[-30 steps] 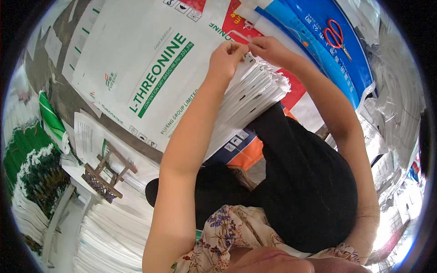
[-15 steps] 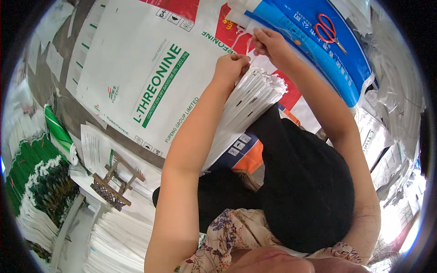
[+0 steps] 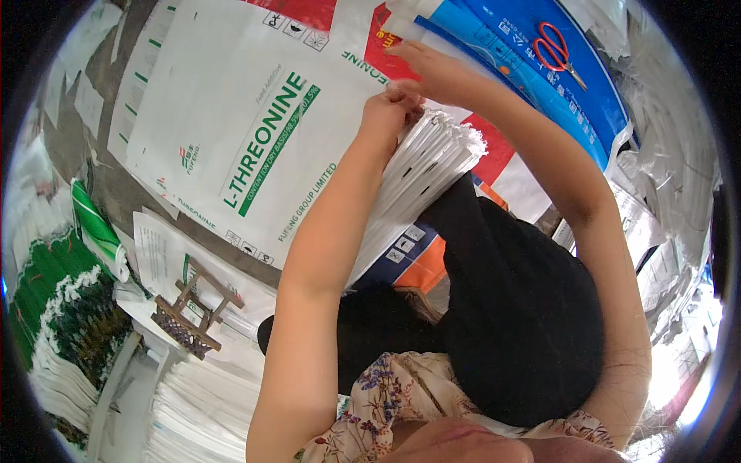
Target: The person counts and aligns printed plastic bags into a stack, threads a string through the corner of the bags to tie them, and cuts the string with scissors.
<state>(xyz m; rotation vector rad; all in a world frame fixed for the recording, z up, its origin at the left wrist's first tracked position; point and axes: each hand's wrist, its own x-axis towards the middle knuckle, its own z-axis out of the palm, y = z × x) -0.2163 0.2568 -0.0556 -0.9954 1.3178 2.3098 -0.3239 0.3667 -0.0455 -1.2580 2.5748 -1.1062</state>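
Observation:
My left hand is closed at the far corner of a thick stack of folded white woven sacks, its fingertips pressed together; what lies between them is hidden. Close above it, my right hand reaches leftward with its fingers stretched out and its thumb side near the left fingertips. The frayed white ends of the stack show just below the right wrist. Under both hands lies a large white printed sack with green lettering, beside red and white sacks.
Red-handled scissors lie on a blue sack at the far right. A small wooden stool stands at the left, near a green and white pile. More white sacks are stacked at the lower left.
My right hand has moved left, closer to the left one, and its fingers have straightened. The thin white strip seen between the hands no longer shows. The left hand has stayed at the corner.

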